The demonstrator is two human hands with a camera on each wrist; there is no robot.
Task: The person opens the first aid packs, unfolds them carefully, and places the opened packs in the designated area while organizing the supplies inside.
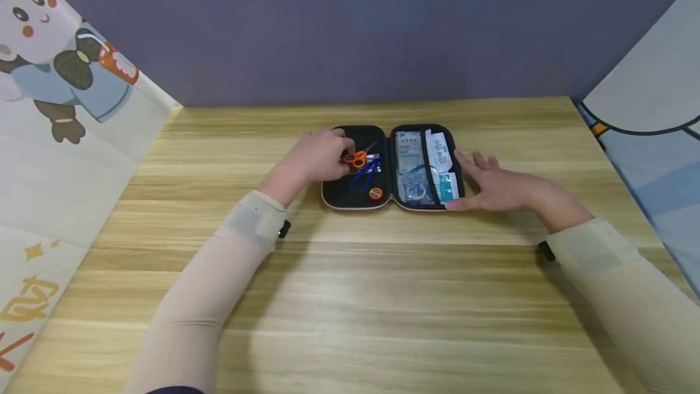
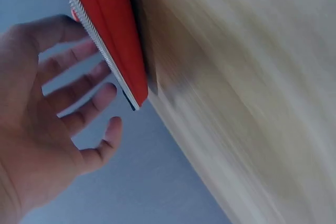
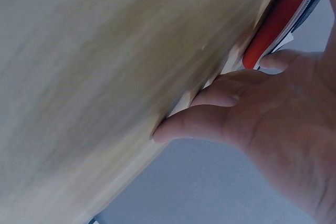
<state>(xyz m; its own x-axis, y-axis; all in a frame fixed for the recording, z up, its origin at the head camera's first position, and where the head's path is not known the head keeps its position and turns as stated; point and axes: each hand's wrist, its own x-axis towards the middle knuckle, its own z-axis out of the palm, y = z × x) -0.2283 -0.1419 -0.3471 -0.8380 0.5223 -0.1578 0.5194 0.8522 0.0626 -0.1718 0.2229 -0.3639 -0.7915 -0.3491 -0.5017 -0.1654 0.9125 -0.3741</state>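
A zippered first-aid case [image 1: 341, 199], black inside and red outside, lies unfolded on the table. Its left half holds scissors [image 1: 358, 159] with orange handles, a blue tweezer-like tool [image 1: 367, 176] and a round orange sticker [image 1: 375, 194]. Packets [image 1: 439, 151] sit under a black strap in the right half. My left hand [image 1: 322, 155] reaches over the left rim, its loosely bent fingers close to the scissors; in the left wrist view the fingers [image 2: 86, 116] are spread and the rim hides some tips. My right hand [image 1: 494, 187] rests against the right edge with fingers spread.
The wooden table [image 1: 350, 297] runs back to a grey-blue wall panel [image 1: 350, 29]. Cartoon-printed cloth [image 1: 82, 157] hangs along the left side, and another printed sheet [image 1: 656, 90] stands at the right.
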